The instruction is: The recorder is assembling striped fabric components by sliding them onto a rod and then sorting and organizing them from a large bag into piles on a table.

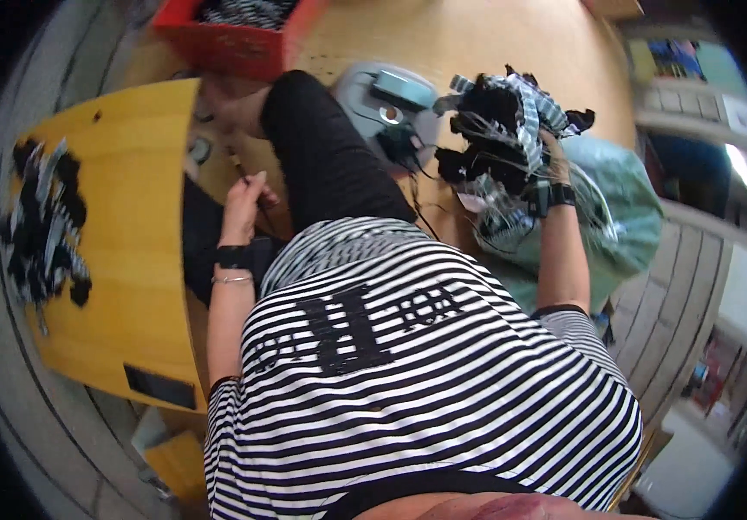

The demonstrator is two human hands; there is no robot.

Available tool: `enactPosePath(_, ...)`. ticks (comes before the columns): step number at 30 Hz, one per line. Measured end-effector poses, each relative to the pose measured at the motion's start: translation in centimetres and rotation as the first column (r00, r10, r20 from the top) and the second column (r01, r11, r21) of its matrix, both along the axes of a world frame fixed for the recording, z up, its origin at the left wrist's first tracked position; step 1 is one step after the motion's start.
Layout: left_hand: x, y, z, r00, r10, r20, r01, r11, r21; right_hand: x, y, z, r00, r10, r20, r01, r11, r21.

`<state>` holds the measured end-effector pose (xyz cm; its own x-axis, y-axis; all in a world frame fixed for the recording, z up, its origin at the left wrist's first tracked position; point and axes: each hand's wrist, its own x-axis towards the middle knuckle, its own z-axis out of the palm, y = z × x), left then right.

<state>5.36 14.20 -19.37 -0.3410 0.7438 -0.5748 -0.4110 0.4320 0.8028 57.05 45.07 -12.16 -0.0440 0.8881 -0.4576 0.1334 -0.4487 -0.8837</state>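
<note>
At the left, beside the yellow board, my left hand (250, 204) is closed around a thin dark pen-like tool (237, 165) whose tip points away from me. My right hand (555, 165) reaches out to the right and grips a bundle of black and grey-white striped strips (512, 121). Clear, shiny strands hang from the bundle, and its black pieces hide most of my right fingers. Below and beside it bulges a pale green bag (633, 195).
More black and striped strips (48, 225) lie on the yellow board (131, 173). A red box (226, 45) with striped material stands at the far left. A grey device (365, 95), bearing a pale box (404, 89) and dark cables (401, 146), sits beyond my knee.
</note>
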Motion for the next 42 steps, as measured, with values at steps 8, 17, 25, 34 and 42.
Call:
enactPosePath(8, 3.2, 1.6, -2.1, 0.997, -0.074, -0.023, 0.076, 0.99, 0.115, -17.6, 1.2, 7.9, 0.94, 0.329, -0.087, -0.335, 0.94, -0.069)
enactPosePath(17, 4.8, 2.7, 0.7, 0.818, 0.126, 0.561, -0.284, 0.937, 0.205, -32.8, -1.6, 11.1, 0.376, 0.895, 0.242, -0.926, 0.352, 0.137)
enactPosePath(25, 5.8, 1.8, 10.4, 0.608, 0.446, 0.657, -0.721, 0.657, 0.22, -44.8, -11.0, 18.1, 0.211, 0.878, 0.431, -0.949, 0.078, 0.306)
enactPosePath(34, 4.2, -2.0, 9.6, 0.887, 0.22, 0.406, -0.36, 0.88, 0.311, -58.3, -17.1, 16.8, 0.176, 0.969, 0.171, -0.879, 0.077, 0.47)
enactPosePath(42, 4.8, -0.1, 8.7, 0.928, 0.119, 0.354, -0.243, 0.911, 0.332, -53.9, -10.7, 13.7, -0.059, 0.854, 0.516, -0.946, -0.214, 0.245)
